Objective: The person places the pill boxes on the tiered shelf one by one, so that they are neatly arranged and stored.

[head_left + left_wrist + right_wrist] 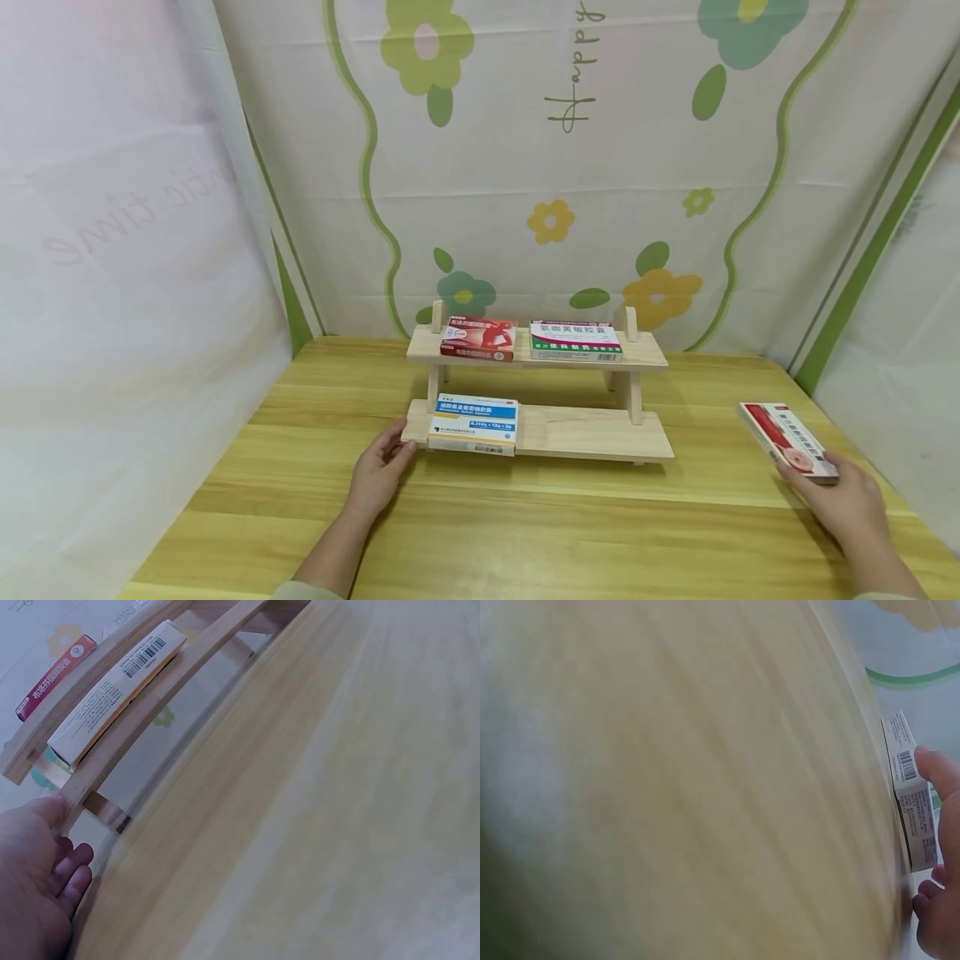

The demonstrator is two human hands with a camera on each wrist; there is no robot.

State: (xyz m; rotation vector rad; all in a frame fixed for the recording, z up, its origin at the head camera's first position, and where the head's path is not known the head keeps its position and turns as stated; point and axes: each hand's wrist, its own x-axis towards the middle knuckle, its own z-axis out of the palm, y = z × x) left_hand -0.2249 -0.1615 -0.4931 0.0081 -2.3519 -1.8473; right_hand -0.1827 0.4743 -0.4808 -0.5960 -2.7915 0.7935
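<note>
A two-tier wooden display rack [592,429] stands on the table. My left hand [378,473] holds the left end of its lower shelf, the thumb at the board's edge and the fingers curled beneath in the left wrist view. Close by that hand, a blue-and-white medicine box [474,423] lies on the lower shelf. On the upper shelf are a red medicine box [478,338] and a white, green and magenta one [575,341]. Far to the right, my right hand [847,496] grips the near end of a red-and-white medicine box [787,442], which sits low at the table surface.
The wooden table [525,533] reaches to both sides of the rack. A white floral curtain [600,208] hangs behind it, and further white cloth walls [127,333] border the left and right sides.
</note>
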